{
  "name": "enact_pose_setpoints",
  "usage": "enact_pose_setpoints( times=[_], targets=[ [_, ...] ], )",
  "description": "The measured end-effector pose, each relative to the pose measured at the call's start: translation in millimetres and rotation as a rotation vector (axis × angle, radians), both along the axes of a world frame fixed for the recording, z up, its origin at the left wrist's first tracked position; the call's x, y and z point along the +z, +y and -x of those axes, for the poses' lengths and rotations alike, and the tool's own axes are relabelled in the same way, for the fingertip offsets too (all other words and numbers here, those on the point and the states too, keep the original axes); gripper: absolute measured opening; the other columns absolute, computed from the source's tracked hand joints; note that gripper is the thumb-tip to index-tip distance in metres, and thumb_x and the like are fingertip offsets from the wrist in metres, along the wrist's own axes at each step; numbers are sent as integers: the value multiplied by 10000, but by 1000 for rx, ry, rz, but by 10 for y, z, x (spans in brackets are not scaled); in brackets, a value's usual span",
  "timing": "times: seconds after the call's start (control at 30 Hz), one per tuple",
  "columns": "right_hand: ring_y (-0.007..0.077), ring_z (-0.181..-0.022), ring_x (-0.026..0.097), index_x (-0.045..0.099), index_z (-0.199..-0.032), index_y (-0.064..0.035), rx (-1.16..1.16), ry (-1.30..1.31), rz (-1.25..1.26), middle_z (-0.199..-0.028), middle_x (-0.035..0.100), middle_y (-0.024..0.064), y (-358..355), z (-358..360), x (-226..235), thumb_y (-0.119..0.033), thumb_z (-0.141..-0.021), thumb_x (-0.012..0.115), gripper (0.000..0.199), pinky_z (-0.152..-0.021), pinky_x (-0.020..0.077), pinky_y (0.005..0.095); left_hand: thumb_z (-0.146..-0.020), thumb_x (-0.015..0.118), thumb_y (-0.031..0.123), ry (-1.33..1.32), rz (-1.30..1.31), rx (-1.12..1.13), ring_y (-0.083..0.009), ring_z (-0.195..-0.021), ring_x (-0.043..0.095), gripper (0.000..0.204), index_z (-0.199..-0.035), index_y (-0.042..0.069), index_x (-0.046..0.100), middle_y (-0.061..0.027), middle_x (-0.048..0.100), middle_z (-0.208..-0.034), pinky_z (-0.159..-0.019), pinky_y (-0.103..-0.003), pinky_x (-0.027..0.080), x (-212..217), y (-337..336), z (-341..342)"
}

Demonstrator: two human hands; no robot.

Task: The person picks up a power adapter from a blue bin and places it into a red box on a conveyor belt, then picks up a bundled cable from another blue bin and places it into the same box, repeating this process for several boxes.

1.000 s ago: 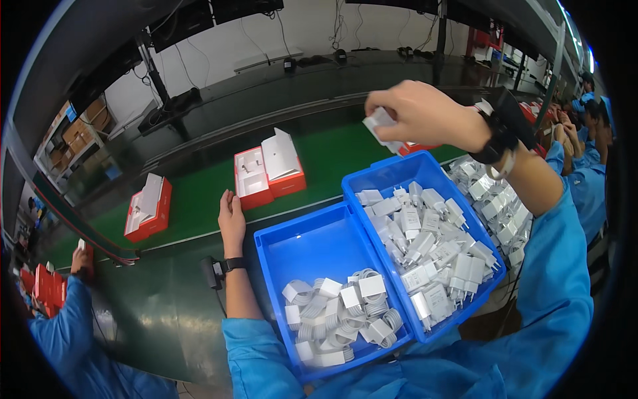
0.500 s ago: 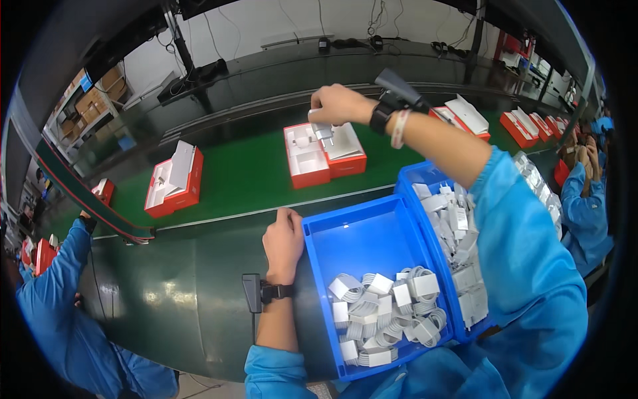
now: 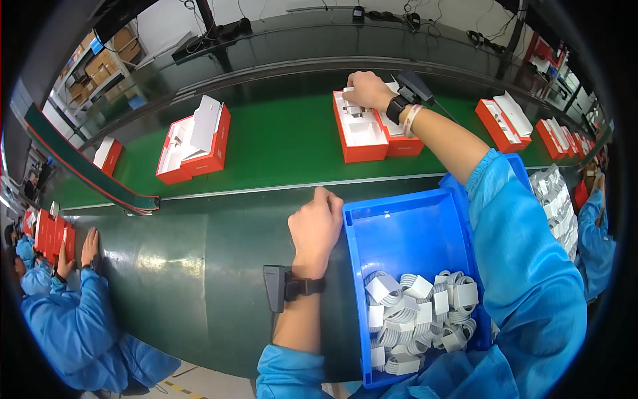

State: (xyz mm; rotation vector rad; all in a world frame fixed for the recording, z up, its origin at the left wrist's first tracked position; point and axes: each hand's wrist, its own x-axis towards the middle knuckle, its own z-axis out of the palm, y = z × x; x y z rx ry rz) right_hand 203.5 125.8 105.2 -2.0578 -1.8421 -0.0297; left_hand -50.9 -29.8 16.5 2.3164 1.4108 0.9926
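From the head view, the right hand [image 3: 364, 90] reaches into the open red box [image 3: 362, 128] on the green belt [image 3: 279, 143], fingers curled on a small white part, while the left hand [image 3: 316, 226] rests loosely closed, holding nothing, against the blue bin [image 3: 405, 233] of coiled white cables [image 3: 419, 309].

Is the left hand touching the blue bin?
Touching. The head view shows the left hand resting against the near corner of the blue bin, no gap between them.
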Motion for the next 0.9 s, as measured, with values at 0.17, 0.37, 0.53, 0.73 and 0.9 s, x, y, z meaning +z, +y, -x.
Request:
enact_pose_setpoints(
  times=[0.17,0.37,0.53,0.73,0.9],
  targets=[
    [385,-879,683,712,-890,6,-9,-43,37,-881,693,237,-103,-140,-24,-289,-757,687,324,-811,551,444,-913,554,244,14,14,4,-353,-577,650,164,-848,95,575,-141,654,-637,-532,-467,503,-19,8,-71],
    [356,-842,672,714,-848,-7,21,-297,-23,-814,677,178,-383,-296,-176,-337,-829,667,333,-742,535,453,-909,561,242,21,20,3,-363,-599,655,151,-856,102,583,-148,659,-649,-551,-474,508,20,-94,-186],
    [344,-787,675,722,-833,-25,132,-195,99,-806,690,179,-783,-482,165,-326,-870,612,323,-745,533,443,-924,532,272,73,37,21,-391,-638,654,177,-862,123,601,-177,659,-668,-589,-503,507,-83,-134,-306],
    [242,-668,638,705,-877,-4,451,-98,217,-746,674,132,-2017,-882,799,-236,-870,616,249,-651,509,348,-938,520,274,83,37,54,-395,-672,656,177,-890,132,615,-174,664,-689,-601,-502,497,-177,-120,-495],
    [239,-723,663,697,-951,-21,324,-115,741,-808,690,112,-3128,-1394,742,-221,-842,647,233,-668,518,352,-939,516,270,57,33,12,-351,-667,661,182,-898,118,610,-132,666,-691,-580,-442,487,-193,-281,-634]
  ],
)
